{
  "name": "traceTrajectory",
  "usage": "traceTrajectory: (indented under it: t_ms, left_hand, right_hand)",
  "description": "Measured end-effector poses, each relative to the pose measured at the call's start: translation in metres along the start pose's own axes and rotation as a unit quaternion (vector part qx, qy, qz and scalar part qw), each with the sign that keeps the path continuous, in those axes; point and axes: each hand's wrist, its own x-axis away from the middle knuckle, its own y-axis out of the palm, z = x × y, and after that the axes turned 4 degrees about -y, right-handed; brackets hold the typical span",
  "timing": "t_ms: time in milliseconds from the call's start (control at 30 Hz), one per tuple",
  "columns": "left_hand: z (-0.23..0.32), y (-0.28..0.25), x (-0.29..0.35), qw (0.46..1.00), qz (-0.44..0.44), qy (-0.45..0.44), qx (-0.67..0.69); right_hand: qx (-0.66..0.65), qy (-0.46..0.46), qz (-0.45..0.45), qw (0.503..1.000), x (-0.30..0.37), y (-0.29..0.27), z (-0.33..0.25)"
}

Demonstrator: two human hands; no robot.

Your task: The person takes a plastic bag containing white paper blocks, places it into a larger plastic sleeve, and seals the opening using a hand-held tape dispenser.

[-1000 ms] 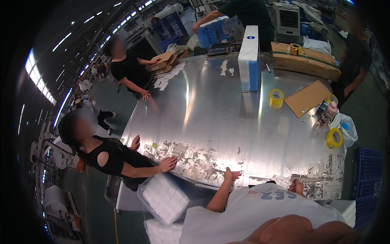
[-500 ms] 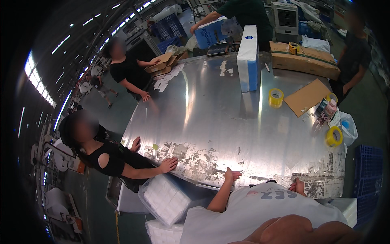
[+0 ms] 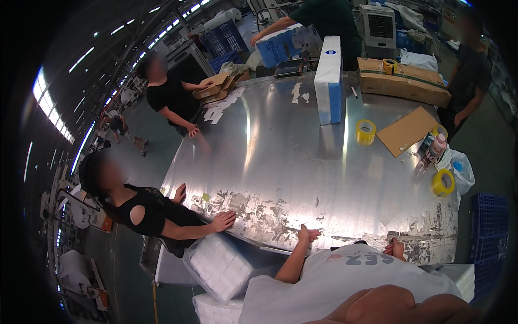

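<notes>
My left hand [image 3: 308,235] rests at the near edge of the metal table [image 3: 286,162], its fingers stretched out over the worn, scuffed strip and nothing in them. Farther right along the same edge lies my right hand [image 3: 395,248], fingers apart and pointing left, holding nothing. Part of the right forearm is hidden by my white shirt. Nearest to the hands on the right is a roll of clear yellow tape [image 3: 443,182]. A tall white and blue pack [image 3: 328,81] stands upright toward the far side.
Another tape roll [image 3: 366,132], a flat cardboard sheet [image 3: 408,130] and a bottle [image 3: 437,144] lie on the right. A long carton [image 3: 403,82] sits at the far right. Co-workers stand around the table; one person's hand [image 3: 223,221] rests left of mine. Wrapped white packs [image 3: 221,267] stand below.
My hands stay in place. At the back, a co-worker's blue pack has shifted slightly and turned. A person walking in the far left background has moved.
</notes>
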Motion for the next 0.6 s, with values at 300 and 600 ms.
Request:
traceTrajectory:
  t_ms: [300, 600]
  left_hand:
    - [0.0006, 0.0016, 0.0026, 1.0, 0.001, -0.002, 0.01]
    - [-0.0003, 0.0017, 0.0013, 1.0, -0.002, -0.002, 0.004]
  right_hand:
    - [-0.001, -0.02, 0.003, 1.0, 0.0015, 0.0002, 0.0005]
    - [-0.004, -0.015, -0.002, 1.0, -0.0016, -0.0032, 0.0045]
